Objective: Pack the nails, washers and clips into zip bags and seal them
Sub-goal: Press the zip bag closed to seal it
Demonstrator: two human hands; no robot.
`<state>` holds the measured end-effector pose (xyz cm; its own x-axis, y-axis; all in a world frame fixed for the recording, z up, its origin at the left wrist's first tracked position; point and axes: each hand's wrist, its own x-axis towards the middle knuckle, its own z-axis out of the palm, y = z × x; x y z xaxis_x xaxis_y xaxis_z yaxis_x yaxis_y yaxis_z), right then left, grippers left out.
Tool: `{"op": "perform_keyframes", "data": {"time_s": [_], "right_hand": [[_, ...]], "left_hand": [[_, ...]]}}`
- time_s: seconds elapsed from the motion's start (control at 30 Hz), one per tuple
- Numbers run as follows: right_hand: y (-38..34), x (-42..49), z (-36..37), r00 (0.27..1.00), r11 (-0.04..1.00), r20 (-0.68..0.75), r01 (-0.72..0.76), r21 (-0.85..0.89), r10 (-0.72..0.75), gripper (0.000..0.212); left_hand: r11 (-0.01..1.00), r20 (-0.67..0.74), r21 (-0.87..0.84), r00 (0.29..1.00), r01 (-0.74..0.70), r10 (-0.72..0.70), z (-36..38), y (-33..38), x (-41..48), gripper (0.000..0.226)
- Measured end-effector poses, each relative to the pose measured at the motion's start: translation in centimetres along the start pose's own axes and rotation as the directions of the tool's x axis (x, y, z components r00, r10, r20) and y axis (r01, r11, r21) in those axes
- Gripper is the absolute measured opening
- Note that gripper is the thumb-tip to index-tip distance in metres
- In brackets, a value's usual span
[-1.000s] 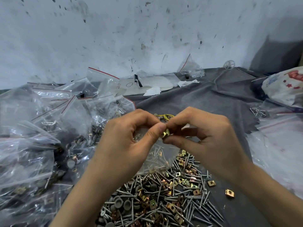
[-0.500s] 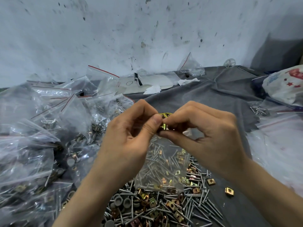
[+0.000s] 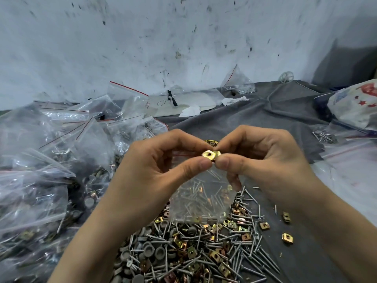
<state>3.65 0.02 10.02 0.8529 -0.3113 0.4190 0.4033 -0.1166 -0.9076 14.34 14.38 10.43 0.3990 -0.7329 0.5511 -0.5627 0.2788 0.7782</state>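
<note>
A person's left hand (image 3: 155,172) and right hand (image 3: 265,166) both pinching a gold clip (image 3: 210,155) at the mouth of a clear zip bag (image 3: 202,197), bag hanging over a loose pile (image 3: 204,252) of nails, washers and clips on grey cloth (image 3: 255,119), filled bags (image 3: 51,160) heaped left

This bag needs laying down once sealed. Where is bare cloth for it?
Bare grey cloth lies behind the held zip bag, bordered by the heap of filled bags on the left, the white sheets by the wall and the printed sack on the right. Crowded: that heap, and the loose pile of nails, washers and clips below.
</note>
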Motion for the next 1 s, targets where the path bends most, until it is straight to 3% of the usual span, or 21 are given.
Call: {"op": "perform_keyframes", "data": {"time_s": [0.2, 0.33, 0.43, 0.53, 0.6, 0.73, 0.87, 1.0], "right_hand": [[0.2, 0.2, 0.2, 0.999, 0.999, -0.035, -0.028, 0.046, 0.03, 0.017], [0.4, 0.2, 0.4, 0.994, 0.995, -0.105, 0.033, -0.097, -0.043, 0.015], [0.3, 0.1, -0.3, 0.962, 0.979, -0.242, 0.086, -0.186, -0.131, 0.018], [0.0, 0.4, -1.4, 0.931, 0.968, -0.312, 0.126, -0.215, -0.191, 0.015], [0.0, 0.7, -1.5, 0.943, 0.965, -0.262, 0.152, -0.212, -0.206, 0.013], [0.1, 1.5, -0.2, 0.973, 0.936, -0.02, 0.213, -0.28, -0.228, 0.019], [0.2, 2.0, 0.4, 0.986, 0.944, 0.137, 0.136, -0.3, -0.098, 0.011], [0.0, 1.9, 0.1, 0.984, 0.892, 0.177, 0.082, -0.444, -0.003, 0.015]], "left_hand": [[0.999, -0.074, 0.043, 0.997, 0.026, -0.023, -0.1, -0.4, 0.0, 0.01], [0.993, -0.121, 0.1, 0.991, 0.064, -0.051, 0.0, -0.6, 0.0, 0.009], [0.957, -0.258, 0.271, 0.966, 0.103, -0.031, -1.1, -0.8, -0.1, 0.021], [0.961, -0.331, 0.26, 0.944, 0.096, -0.005, -2.8, -0.9, 0.0, 0.02], [0.949, -0.245, 0.309, 0.969, 0.054, 0.024, -2.9, -1.0, 0.1, 0.02], [0.887, -0.041, 0.45, 0.989, -0.106, 0.139, -2.2, -1.5, 0.3, 0.022], [0.886, -0.016, 0.434, 0.982, -0.163, 0.189, -2.2, -2.1, 0.4, 0.014], [0.862, 0.021, 0.469, 0.978, -0.194, 0.208, -2.0, -2.6, 0.4, 0.021]]}}
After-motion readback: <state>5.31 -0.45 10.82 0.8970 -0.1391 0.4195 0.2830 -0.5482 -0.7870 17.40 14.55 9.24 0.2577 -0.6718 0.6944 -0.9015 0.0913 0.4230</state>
